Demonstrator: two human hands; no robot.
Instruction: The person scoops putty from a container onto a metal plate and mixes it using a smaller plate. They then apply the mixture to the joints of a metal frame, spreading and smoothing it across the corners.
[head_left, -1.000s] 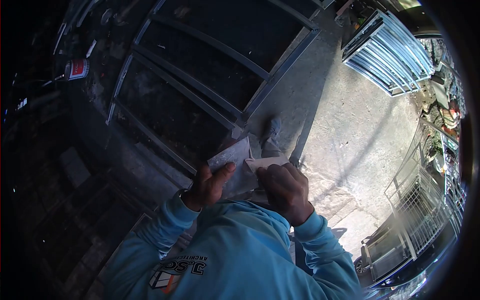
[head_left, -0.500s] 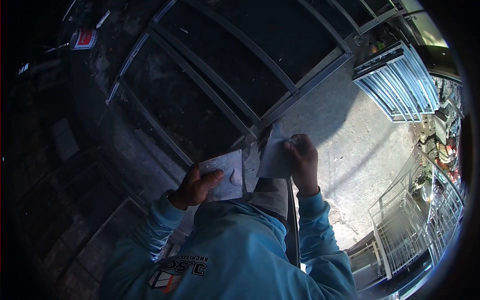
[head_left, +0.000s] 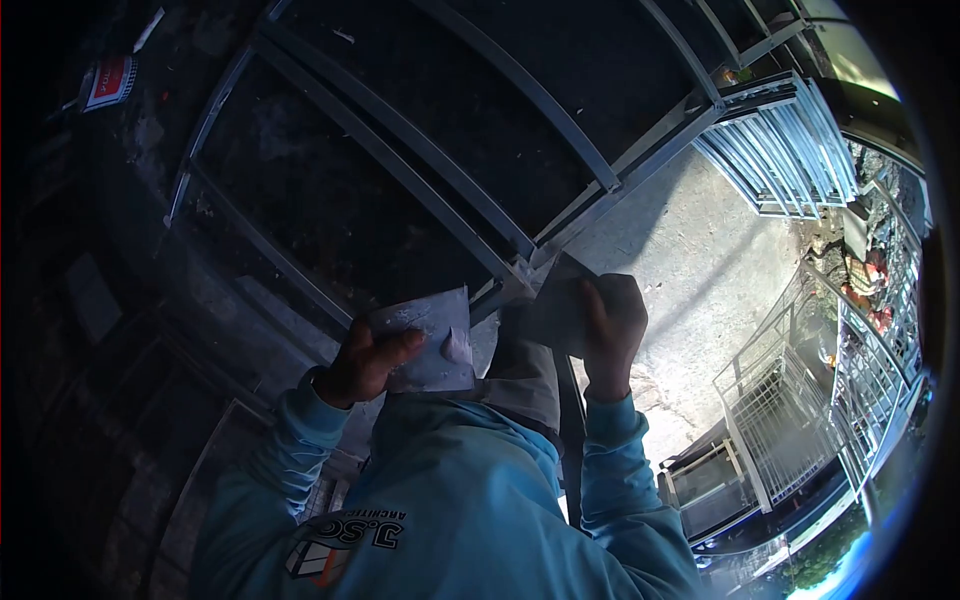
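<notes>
My left hand (head_left: 362,362) is closed on a flat, squarish putty plate (head_left: 400,377), thumb laid across its top face. A pale dab of putty-like paste (head_left: 457,345) sits near the plate's right edge, with smears around it. To the right, my right hand (head_left: 612,325) grips a thin grey scraper plate (head_left: 557,305), its fingers wrapped round the outer edge. The scraper is tilted, one corner pointing up toward the metal frame (head_left: 525,245). The two plates are apart, both held above my legs. What lies on the scraper's far face is hidden.
Metal frame bars run over a dark surface ahead. A can with a red label (head_left: 108,82) stands in shadow at upper left. Stacked metal frames (head_left: 785,145) lean at upper right on the concrete floor (head_left: 690,240). White metal railings (head_left: 790,420) stand at lower right.
The scraper in my right hand has turned, and its face looks darker. My left hand with the putty plate has shifted slightly left in view. The camera view has also moved.
</notes>
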